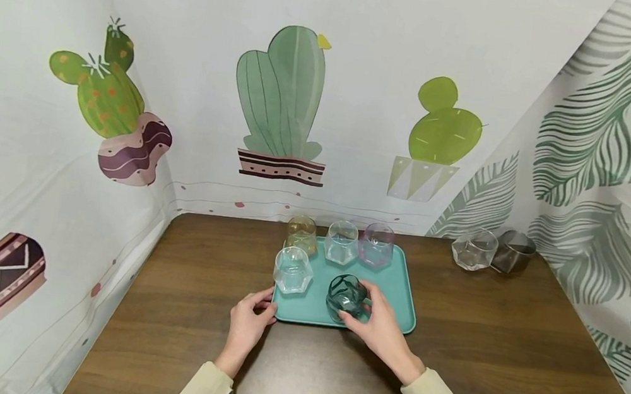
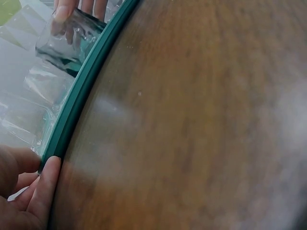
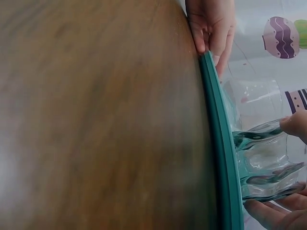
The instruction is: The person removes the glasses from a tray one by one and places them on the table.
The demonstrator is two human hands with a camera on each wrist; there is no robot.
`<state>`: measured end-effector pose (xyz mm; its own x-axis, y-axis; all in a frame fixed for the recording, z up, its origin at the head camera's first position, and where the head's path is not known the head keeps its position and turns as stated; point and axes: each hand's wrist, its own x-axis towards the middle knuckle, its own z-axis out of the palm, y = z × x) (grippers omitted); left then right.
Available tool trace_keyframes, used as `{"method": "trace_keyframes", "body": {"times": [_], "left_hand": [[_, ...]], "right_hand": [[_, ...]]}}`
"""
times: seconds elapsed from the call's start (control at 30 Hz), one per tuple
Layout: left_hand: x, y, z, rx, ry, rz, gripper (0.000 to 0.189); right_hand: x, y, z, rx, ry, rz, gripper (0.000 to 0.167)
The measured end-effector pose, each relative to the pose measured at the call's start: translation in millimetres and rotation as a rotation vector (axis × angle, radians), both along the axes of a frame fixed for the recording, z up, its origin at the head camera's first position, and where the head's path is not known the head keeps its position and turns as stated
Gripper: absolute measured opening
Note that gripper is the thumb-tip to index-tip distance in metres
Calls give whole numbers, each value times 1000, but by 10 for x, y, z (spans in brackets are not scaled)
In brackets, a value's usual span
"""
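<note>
Teal glass: the teal glass (image 1: 346,297) is a faceted tumbler of dark blue-green see-through glass with angular, wavy panels; it stands upright on the tray's near edge, at about 5 o'clock from the tray's middle.
Right hand: the right hand (image 1: 380,324) grasps the teal glass, fingers curled round its right side and thumb at its near side.
Left hand: the left hand (image 1: 249,320) pinches the tray's near-left corner, fingers curled on the rim, at about 8 o'clock from the tray's middle.
Tray: the teal tray (image 1: 400,294) is a flat rectangle with rounded corners and a low raised rim, lying on the wooden table (image 1: 507,342).
Tray contents: five glasses. The clear glass (image 1: 292,270) stands at 9 o'clock, just left of the teal one. Along the far edge stand the amber glass (image 1: 302,234) at 11 o'clock, a second clear glass (image 1: 341,242) at 12 o'clock and the pink glass (image 1: 377,244) at 1 o'clock. All look empty.
Off the tray: a clear faceted glass (image 1: 474,249) and a smoky grey glass (image 1: 513,251) lie side by side at the table's far right, touching or nearly so.
Head view only: the full row of glasses and both sleeves.
Left wrist view: the tray rim (image 2: 81,91) close up, with a fingertip pressed against its corner.
Right wrist view: the teal glass (image 3: 261,163) close up, its folded facets plain, fingertips on either side.
</note>
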<state>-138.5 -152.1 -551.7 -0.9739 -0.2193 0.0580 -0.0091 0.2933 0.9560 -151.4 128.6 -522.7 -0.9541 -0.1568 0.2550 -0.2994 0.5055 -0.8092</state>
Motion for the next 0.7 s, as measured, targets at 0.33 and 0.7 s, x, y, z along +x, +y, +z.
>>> {"method": "trace_keyframes", "body": {"times": [0.33, 0.7], "left_hand": [[-1, 3, 8, -9, -9, 7, 35], [3, 9, 17, -19, -5, 5, 35]], "right_hand": [[15, 271, -11, 30, 78, -52, 67], [-37, 642, 20, 47, 77, -131, 68]]}}
